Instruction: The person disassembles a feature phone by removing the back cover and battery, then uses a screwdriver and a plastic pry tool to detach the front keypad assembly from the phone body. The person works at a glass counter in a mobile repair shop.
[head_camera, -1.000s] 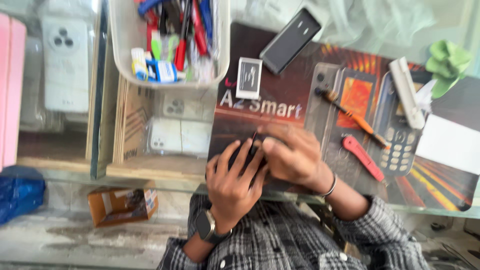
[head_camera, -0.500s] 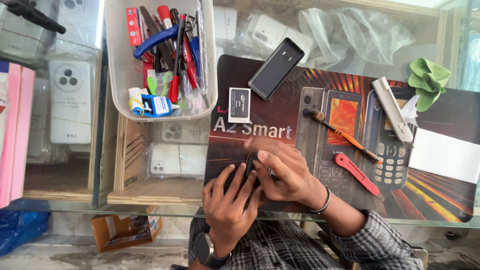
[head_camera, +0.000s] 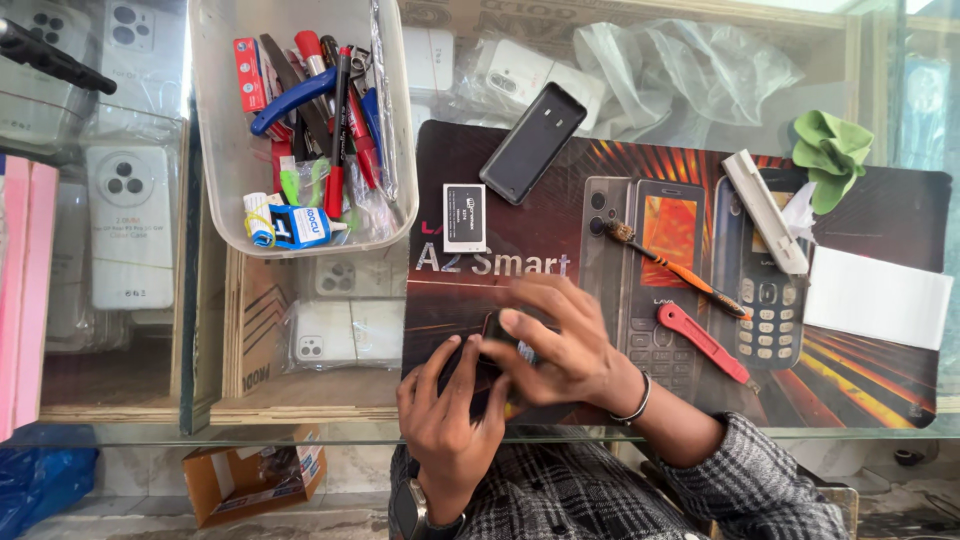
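The person wears a grey-and-black checked shirt with long sleeves. The right sleeve is pushed back from the wrist. The right hand (head_camera: 565, 345) carries a thin silver metal bangle (head_camera: 633, 402) at the wrist. The left hand (head_camera: 450, 420) carries a dark wristwatch with a black strap (head_camera: 408, 508).

On the mat (head_camera: 880, 400) the battery (head_camera: 464, 217) lies left of the back cover (head_camera: 532, 143) — brush (head_camera: 672, 268) and pry tool (head_camera: 702, 343) right; the tool tub (head_camera: 225, 150) sits left of the mat.
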